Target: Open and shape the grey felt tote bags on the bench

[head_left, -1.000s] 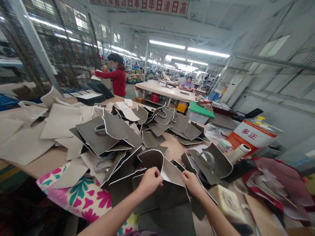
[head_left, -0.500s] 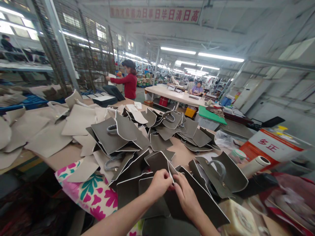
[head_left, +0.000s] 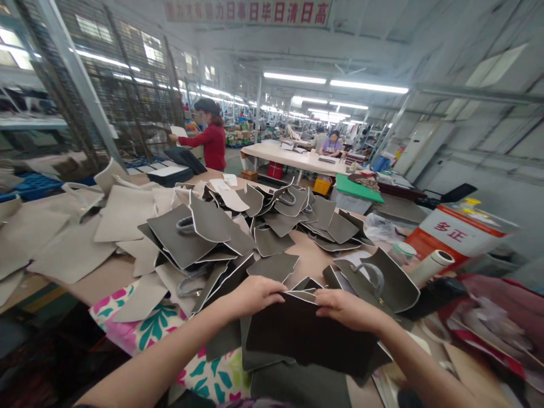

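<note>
Between my two hands a dark grey-green handbag body (head_left: 306,334) stands upright, its pale-edged top facing away from me. My left hand (head_left: 266,294) is closed on the left part of that top edge, fingertips pinching it. On the right part of the same edge my right hand (head_left: 344,307) grips with its thumb hidden. Folded pale-edged layers show in the gap between the hands. Close to my right hand lies a dark panel with a grey wrapped handle (head_left: 374,277). More dark panels (head_left: 182,232) are heaped beyond my left hand.
Beige panels (head_left: 63,243) cover the table's left side. Flower-patterned cloth (head_left: 144,334) hangs at the near edge. On the right stand a white roll (head_left: 433,266), a lidded jar (head_left: 402,253) and an orange-and-white can (head_left: 454,232). A person in red (head_left: 212,144) stands across the table.
My hands have moved apart along the top edge, from close together to either end. The handbag body has turned, and its broad dark side now faces me. The view has shifted slightly right.
</note>
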Motion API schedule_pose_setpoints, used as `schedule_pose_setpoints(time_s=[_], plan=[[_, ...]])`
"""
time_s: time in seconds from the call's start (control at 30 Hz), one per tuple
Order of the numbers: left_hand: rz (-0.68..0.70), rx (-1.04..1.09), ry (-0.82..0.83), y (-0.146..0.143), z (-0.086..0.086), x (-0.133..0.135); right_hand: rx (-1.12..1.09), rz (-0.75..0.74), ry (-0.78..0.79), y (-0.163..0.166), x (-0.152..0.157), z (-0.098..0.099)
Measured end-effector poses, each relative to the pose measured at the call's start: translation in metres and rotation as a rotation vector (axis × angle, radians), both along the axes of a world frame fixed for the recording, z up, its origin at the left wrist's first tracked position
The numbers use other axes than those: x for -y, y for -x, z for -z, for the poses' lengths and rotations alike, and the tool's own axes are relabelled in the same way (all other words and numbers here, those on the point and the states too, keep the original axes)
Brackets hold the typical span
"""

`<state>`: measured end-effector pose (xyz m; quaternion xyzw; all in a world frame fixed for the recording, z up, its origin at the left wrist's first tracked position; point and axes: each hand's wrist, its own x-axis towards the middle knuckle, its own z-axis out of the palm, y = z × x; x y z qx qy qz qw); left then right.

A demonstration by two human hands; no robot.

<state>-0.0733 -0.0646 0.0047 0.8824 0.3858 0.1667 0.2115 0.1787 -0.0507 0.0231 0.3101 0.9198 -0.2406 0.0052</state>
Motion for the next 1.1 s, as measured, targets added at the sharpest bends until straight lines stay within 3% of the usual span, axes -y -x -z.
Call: schedule_pose_setpoints(time_s=[0.1,0.23,0.3,0.57,0.73,0.9,0.97,1.1], plan=[[0.077,0.016,0.189,0.001,0.003,0.000,0.120,-0.027,-0.035,-0.002,-0.008,-0.005],[0.059,0.119,0.348,0.003,0.010,0.005,0.286,0.139,-0.393,-0.001,-0.010,0.001],[0.042,0.189,0.446,0.007,0.012,0.006,0.261,0.144,-0.473,-0.001,-0.008,0.007],[-0.073,0.441,0.741,0.028,0.017,0.009,-0.018,0.191,-0.311,-0.002,0.015,0.036],[-0.059,0.252,0.612,0.032,0.016,0.011,-0.018,0.232,-0.436,0.001,0.025,0.038],[-0.010,-0.023,0.310,0.005,0.011,0.014,0.037,0.156,-0.579,0.008,0.025,0.031],[-0.018,-0.039,0.242,-0.010,0.010,0.014,0.044,0.135,-0.591,0.010,0.025,0.028],[-0.011,0.027,0.256,-0.029,0.009,0.010,0.046,0.145,-0.573,0.012,0.027,0.026]])
